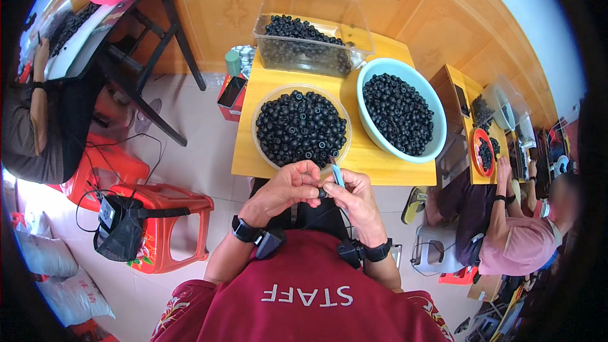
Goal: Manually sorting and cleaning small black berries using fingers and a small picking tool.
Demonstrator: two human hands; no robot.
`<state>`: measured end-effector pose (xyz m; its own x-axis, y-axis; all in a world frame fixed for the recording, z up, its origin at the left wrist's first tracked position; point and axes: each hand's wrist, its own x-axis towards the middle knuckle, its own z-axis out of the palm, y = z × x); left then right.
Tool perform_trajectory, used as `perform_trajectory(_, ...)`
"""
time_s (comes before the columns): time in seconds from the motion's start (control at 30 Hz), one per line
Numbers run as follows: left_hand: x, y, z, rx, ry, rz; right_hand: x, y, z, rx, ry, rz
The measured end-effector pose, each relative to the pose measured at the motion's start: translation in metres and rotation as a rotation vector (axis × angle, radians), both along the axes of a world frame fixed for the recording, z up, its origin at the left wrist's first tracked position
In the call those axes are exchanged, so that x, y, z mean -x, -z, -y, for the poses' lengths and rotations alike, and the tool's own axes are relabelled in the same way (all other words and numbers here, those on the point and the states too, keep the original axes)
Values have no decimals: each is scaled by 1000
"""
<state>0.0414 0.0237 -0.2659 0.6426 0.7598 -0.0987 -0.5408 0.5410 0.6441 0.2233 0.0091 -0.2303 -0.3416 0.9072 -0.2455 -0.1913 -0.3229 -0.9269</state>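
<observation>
In front of my chest, just off the near table edge, both hands meet at a small round black part (322, 193). My left hand (282, 193) pinches it from the left with thumb and finger. My right hand (354, 201) grips a small knife with a light-blue handle (338, 176), its narrow blade pointing up and away from me. The right thumb rests against the same black part. Just beyond my hands stands a round clear tray (254, 128) heaped with black ring-shaped parts (301, 125).
The yellow table (244, 155) also bears a pale-blue basin (437, 142) and a clear plastic box (304, 57), both holding black parts. A phone (232, 91) lies on a red box to its left. Red stools (168, 206) stand left; co-workers sit at both sides.
</observation>
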Motion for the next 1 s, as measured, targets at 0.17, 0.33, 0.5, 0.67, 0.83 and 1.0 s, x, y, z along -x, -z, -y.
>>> perform_trajectory(0.17, -5, 5, -2, 13, -20, -20, 5, 3, 6, -222, 28, 138)
perform_trajectory(0.33, -3, 3, -13, -9, -77, -217, -18, 7, -2, -220, 52, 316)
perform_trajectory(0.5, 14, 16, -45, -438, -619, -911, -69, 4, -43, -256, 43, 619)
perform_trajectory(0.67, 10, 24, -68, -709, -781, -1195, -121, -11, -111, -346, 554, 674)
perform_trajectory(0.83, 4, 29, -71, -837, -755, -1389, -146, -3, -134, -525, 881, 485)
perform_trajectory(1.0, 4, 20, -67, -935, -764, -1412, -120, 18, -89, -487, 930, 478)
